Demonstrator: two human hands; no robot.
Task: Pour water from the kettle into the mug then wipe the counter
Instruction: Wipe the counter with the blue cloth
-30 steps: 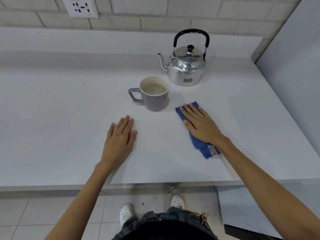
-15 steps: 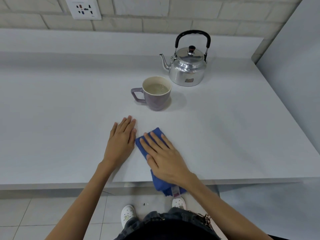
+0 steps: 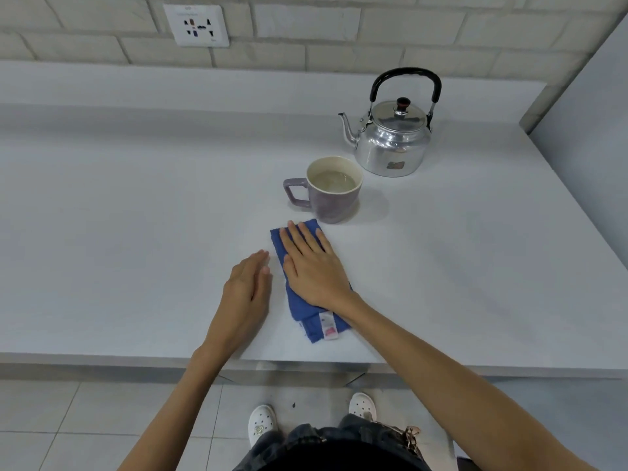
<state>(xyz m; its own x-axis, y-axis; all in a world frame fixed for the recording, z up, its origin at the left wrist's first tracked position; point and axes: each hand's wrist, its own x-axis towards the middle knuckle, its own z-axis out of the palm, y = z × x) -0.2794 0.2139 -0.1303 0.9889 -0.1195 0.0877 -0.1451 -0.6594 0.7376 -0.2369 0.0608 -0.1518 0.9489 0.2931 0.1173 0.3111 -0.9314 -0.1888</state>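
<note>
A shiny metal kettle (image 3: 390,144) with a black handle stands upright at the back right of the white counter (image 3: 136,232). In front of it a purple mug (image 3: 334,193) holds water, handle to the left. My right hand (image 3: 311,266) presses flat on a folded blue cloth (image 3: 307,316), just in front of the mug. The cloth's white tag lies at its near end. My left hand (image 3: 246,294) rests on the counter beside the cloth, on its left, fingers together, holding nothing.
A brick wall with a power socket (image 3: 196,25) runs behind the counter. A grey wall panel (image 3: 591,124) bounds the right side. The counter's front edge is near my body, with tiled floor and my white shoes below.
My right hand slid the cloth left from beside the mug toward the front edge, then pushed it forward again to just in front of the mug. My left hand has curled slightly.
</note>
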